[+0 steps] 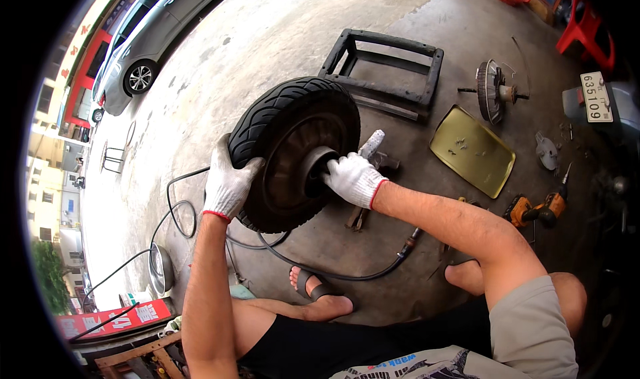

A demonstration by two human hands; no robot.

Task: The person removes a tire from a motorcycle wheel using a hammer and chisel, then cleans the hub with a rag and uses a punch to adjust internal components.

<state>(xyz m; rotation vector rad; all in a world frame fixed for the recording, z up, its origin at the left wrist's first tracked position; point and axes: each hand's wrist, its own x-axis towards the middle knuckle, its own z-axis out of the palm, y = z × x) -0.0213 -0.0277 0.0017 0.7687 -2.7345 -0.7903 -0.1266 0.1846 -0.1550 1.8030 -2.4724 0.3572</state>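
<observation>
A scooter-type wheel [283,149] with a black treaded tyre and a brown, dirty rim stands tilted before me, its hub opening toward my right. My left hand [229,179], in a white knit glove with a red cuff, is closed on the tyre's left edge, thumb on the near sidewall. My right hand [353,181], gloved alike, has its fingers curled into the round hub opening [319,169]. Its fingertips and whatever they hold are hidden inside. Just beyond that hand, a white-wrapped object [372,144] sticks up near a metal part [385,162].
A black metal frame [380,89] stands beyond the wheel. Right of it lie a finned motor core [491,92] with its axle, a yellowish tray [473,152] holding small bits, and orange-black power drills [552,207]. A black hose [347,276] loops near my feet. A grey car [143,52] stands far left.
</observation>
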